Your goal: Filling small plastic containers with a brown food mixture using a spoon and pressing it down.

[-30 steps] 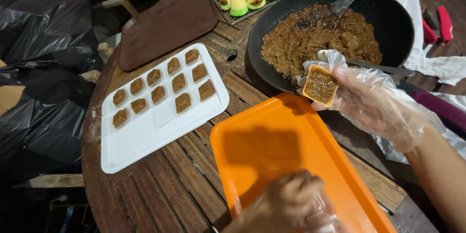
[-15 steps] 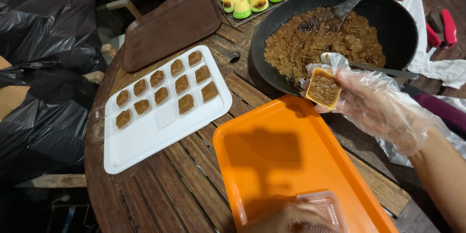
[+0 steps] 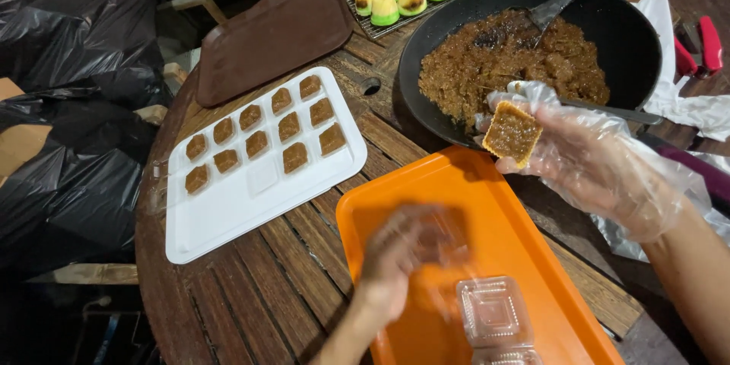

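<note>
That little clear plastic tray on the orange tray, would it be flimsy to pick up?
Probably. The small clear plastic tray looks thin and see-through, so it is likely very light and would flex if squeezed. Resting loose on the smooth orange tray, it might slide when nudged. The blurred left hand is nearest it.

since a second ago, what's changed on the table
The left hand has come up over the orange tray, blurred in motion. A clear plastic cup now lies on the tray. The gloved right hand still holds the brown square by the pan; white tray unchanged.
</note>
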